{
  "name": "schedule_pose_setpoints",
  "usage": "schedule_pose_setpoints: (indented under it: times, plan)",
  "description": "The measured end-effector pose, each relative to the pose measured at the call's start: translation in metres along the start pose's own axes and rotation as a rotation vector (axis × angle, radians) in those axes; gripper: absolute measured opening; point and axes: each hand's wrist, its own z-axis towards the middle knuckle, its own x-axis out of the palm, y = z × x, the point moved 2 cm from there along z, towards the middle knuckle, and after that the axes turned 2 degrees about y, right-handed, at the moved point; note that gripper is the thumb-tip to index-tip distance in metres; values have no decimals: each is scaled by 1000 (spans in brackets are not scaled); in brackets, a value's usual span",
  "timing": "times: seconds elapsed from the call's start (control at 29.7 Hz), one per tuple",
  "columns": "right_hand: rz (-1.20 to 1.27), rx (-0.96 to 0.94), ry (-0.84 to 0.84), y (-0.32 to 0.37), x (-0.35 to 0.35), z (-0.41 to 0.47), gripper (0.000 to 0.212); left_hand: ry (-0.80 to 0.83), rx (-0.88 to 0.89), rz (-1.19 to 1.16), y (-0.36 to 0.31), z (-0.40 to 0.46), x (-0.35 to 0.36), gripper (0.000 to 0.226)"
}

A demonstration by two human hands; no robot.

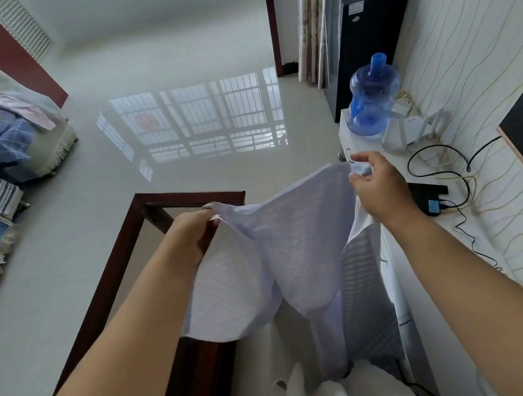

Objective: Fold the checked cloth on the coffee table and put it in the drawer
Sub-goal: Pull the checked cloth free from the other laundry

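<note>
Checked cloth [298, 246] held up, sagging between both hands above the dark-framed desk [118, 254]. Left hand [191, 239] grip clenched on one top corner; right hand [377, 191] grip pinching the other.

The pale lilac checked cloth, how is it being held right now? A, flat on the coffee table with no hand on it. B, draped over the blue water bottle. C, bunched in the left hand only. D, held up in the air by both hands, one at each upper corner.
D: the left hand and right hand each pinch an upper corner of the pale lilac checked cloth, which hangs between them.
</note>
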Motion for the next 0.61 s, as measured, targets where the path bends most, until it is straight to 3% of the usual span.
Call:
schedule_pose_setpoints:
  times: [0.13,0.27,0.34,0.4,0.54,0.61]
  plan:
    - [125,-47,145,0,16,-20,9,153,-59,-228,10,-11,27,26]
    - [94,-137,415,9,47,-60,16,202,-97,-366,5,-33,66,32]
    - [-10,-136,493,15,55,-72,37,222,-116,-423,1,-42,83,27]
    - [-90,-86,515,19,58,-77,48,275,-120,-445,-1,-52,99,23]
    - [-257,-96,482,16,51,-71,26,360,-106,-403,-11,-67,112,22]
    - [-171,-74,525,11,37,-64,25,390,30,-303,-14,-65,109,16]
